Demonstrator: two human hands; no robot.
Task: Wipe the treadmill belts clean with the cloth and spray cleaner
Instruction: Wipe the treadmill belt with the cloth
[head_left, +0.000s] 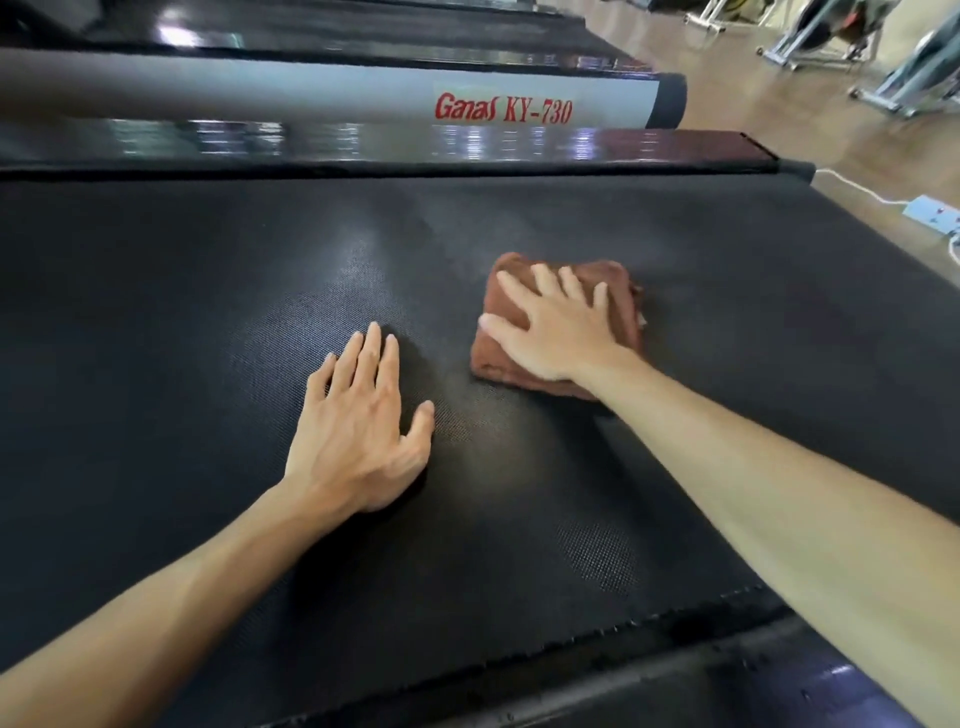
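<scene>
the folded brown cloth (558, 325) lay on the black belt (208, 312) under the right hand (556, 332), fingers spread flat — soft, light, best pressed from above. left hand (363, 431) rested open, fingers together, just beside.

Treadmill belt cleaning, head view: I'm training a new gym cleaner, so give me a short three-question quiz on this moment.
1. True or false: the left hand is pressing the cloth.
2. What lies on the floor past the belt's far right corner? A) power strip B) bucket C) shoe
3. Fill in: the red lettering on the neighbouring treadmill reads Ganas ____.

Key: 1 false, the right hand lies flat on it; 2 A, power strip; 3 KY-730.
</scene>
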